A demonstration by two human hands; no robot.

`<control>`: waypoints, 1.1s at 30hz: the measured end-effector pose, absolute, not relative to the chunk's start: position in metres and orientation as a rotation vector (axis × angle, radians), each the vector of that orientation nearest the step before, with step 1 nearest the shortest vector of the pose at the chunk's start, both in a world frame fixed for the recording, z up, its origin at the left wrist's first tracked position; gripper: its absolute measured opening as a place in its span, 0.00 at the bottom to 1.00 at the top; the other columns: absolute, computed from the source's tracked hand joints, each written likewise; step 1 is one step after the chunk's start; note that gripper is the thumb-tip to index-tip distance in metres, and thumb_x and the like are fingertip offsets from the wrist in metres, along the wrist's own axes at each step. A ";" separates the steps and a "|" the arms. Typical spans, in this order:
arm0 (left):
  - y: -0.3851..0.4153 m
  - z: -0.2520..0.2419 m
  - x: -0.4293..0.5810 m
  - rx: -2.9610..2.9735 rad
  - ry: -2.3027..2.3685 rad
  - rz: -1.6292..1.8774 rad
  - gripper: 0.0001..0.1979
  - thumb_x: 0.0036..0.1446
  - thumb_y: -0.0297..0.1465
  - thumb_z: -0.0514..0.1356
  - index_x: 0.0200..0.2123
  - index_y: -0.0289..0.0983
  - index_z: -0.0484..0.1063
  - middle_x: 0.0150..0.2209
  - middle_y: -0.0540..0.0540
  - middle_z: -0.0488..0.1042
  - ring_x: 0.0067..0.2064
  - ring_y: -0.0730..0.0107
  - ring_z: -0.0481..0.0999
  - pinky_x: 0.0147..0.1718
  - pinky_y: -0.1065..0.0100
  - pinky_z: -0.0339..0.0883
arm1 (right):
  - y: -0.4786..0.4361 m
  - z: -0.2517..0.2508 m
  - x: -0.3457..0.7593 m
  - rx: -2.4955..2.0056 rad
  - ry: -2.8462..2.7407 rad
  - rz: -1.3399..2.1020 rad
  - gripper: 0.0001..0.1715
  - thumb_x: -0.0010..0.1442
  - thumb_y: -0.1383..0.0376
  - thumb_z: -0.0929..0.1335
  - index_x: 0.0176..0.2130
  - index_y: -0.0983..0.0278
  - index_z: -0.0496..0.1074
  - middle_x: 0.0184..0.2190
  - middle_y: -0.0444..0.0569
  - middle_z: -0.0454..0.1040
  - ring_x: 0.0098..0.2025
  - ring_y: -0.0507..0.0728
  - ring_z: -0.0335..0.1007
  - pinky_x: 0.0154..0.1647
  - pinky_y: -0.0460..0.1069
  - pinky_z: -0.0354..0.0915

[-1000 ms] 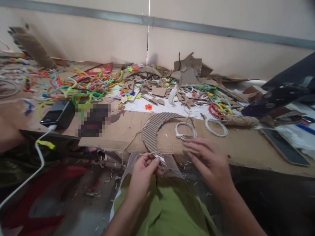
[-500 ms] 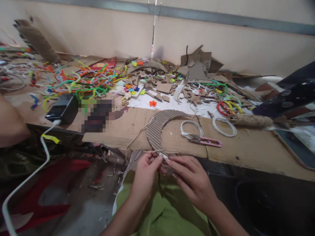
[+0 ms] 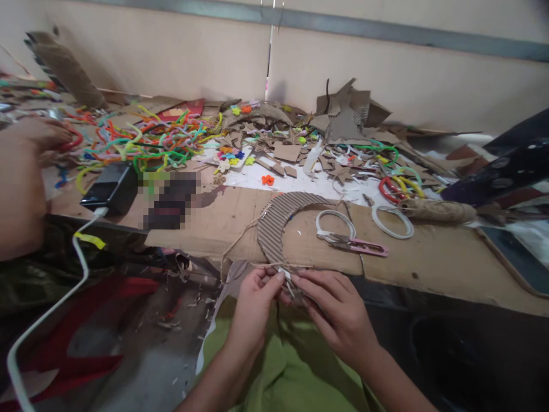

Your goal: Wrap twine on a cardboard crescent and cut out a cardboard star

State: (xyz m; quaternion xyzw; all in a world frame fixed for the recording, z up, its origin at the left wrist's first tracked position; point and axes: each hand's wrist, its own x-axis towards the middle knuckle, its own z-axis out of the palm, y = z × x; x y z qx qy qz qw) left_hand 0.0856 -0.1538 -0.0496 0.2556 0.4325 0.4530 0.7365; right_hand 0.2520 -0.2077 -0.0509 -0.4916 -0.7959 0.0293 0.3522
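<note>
A crescent of corrugated cardboard lies on the cardboard-covered table, its lower tip reaching over the front edge to my hands. My left hand is closed, thumb and fingers pinching that tip. From the other side, my right hand has its fingers closed at the same tip. A small white strip, its material unclear, shows between the fingertips. Beige twine runs loosely along the crescent's left side and across near the tip. My fingers hide most of the tip.
Right of the crescent lie pink-handled thread snips, white rings and a twine spool. Behind are a glue bottle, cardboard scraps and colourful pipe cleaners. A black device with a white cable and another person's arm occupy the left.
The other person's arm at the left has reached forward, its hand now at a red ring-like piece. My hands stay at the crescent's tip; more of the pale strip shows between my fingers.
</note>
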 end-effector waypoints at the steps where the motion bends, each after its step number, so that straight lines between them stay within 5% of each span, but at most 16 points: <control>1: -0.154 -0.050 0.086 0.561 0.952 0.994 0.14 0.43 0.35 0.74 0.28 0.34 0.75 0.24 0.52 0.75 0.21 0.78 0.71 0.24 0.75 0.68 | -0.208 -0.050 0.252 -1.274 -2.075 0.056 0.23 0.68 0.75 0.65 0.59 0.63 0.73 0.52 0.55 0.79 0.51 0.61 0.73 0.52 0.56 0.67; 18: -0.152 -0.056 0.088 0.609 0.994 1.029 0.15 0.46 0.39 0.73 0.29 0.34 0.75 0.25 0.50 0.75 0.22 0.75 0.70 0.24 0.72 0.67 | -0.204 -0.048 0.247 -1.269 -2.078 0.060 0.25 0.67 0.73 0.67 0.61 0.61 0.74 0.53 0.54 0.80 0.52 0.62 0.76 0.51 0.58 0.70; 26: -0.155 -0.057 0.086 0.626 1.029 0.990 0.17 0.47 0.42 0.72 0.29 0.35 0.75 0.24 0.51 0.74 0.22 0.76 0.71 0.26 0.72 0.67 | -0.204 -0.044 0.253 -1.289 -1.886 0.269 0.15 0.67 0.72 0.68 0.50 0.58 0.78 0.46 0.50 0.81 0.49 0.59 0.77 0.49 0.54 0.71; 33: -0.156 -0.053 0.087 0.601 1.012 0.992 0.17 0.46 0.41 0.73 0.29 0.35 0.74 0.25 0.51 0.74 0.23 0.75 0.71 0.26 0.72 0.68 | -0.204 -0.047 0.247 -1.246 -1.935 0.214 0.19 0.67 0.74 0.68 0.54 0.59 0.77 0.47 0.52 0.81 0.48 0.60 0.77 0.48 0.56 0.71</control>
